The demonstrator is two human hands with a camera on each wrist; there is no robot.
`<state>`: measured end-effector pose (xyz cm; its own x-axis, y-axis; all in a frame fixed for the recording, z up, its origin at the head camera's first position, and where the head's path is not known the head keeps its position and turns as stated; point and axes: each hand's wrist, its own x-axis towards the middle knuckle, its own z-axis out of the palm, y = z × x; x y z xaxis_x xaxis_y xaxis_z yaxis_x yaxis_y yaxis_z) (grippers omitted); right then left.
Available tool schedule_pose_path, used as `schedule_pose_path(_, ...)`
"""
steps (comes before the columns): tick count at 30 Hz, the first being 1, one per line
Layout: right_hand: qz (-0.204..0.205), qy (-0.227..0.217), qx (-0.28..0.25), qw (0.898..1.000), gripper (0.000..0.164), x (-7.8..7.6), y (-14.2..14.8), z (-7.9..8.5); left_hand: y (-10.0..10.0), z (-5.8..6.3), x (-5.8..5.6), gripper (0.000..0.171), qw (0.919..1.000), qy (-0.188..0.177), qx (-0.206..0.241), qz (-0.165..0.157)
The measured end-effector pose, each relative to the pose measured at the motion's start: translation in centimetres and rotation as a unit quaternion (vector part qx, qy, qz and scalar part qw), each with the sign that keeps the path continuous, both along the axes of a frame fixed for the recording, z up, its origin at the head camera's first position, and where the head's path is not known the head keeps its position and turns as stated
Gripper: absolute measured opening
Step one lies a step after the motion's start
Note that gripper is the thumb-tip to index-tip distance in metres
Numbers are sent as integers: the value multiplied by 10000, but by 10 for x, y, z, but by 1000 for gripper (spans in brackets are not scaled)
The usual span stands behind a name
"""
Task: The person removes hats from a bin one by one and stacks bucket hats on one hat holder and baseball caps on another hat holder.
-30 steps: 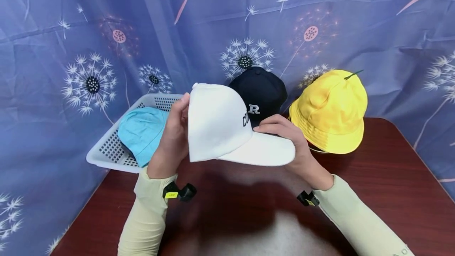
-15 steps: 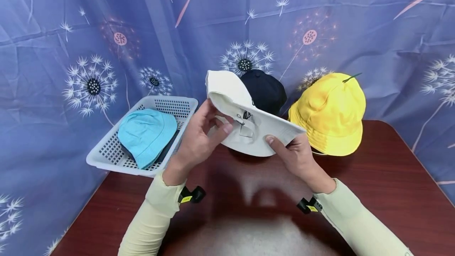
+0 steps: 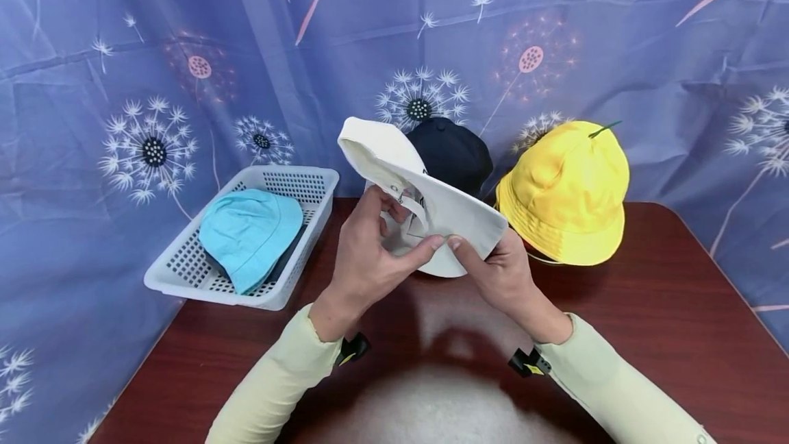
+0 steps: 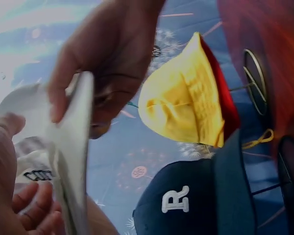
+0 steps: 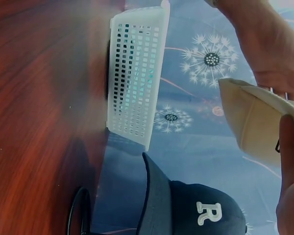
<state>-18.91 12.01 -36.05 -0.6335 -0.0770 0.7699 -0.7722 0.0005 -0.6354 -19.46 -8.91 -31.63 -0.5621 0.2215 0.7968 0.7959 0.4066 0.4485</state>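
A white baseball cap (image 3: 382,146) is held up above the table, tilted so that its inside, back strap and brim underside face the head view. My right hand (image 3: 502,269) pinches the brim, thumb on the underside and fingers behind. My left hand (image 3: 370,252) has its fingers curled at the cap's back opening near the strap, its thumb reaching the brim beside the right thumb. In the left wrist view, dark lettering shows inside the white cap (image 4: 71,147). Part of the left fingers is hidden by the cap.
Behind the white cap stands a black cap (image 3: 453,156) with a white R (image 4: 176,199). A yellow bucket hat (image 3: 564,190) is to its right, each on a wire stand. A white basket (image 3: 308,238) at left holds a light blue bucket hat (image 3: 249,231) over something dark.
The white cap has turned from its outer side, lettering showing, to its inside. My left hand has shifted right from the crown's back edge to the strap; the right grip has moved along the brim.
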Motion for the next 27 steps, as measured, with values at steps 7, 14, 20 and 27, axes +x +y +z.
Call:
schedule_pose_path(7, -204, 101, 47, 9997, 40, 0, -1, 2, 3, -2, -1, 24, 9979, 553, 273, -183)
schedule_pose_path(14, -199, -29, -50, 9998, 30, -2, 2, 0, 0, -2, -2, 17, 9984, 371, 378, -174)
schedule_pose_path(20, -398, -284, -263, 9985, 25, -4, 10, 1, -4, 0, -4, 14, 9980, 350, 509, -119)
schedule_pose_path(27, -980, -510, -325, 9933, 21, -8, 25, 7, -13, 6, -8, 16, 9939, 624, 906, 67)
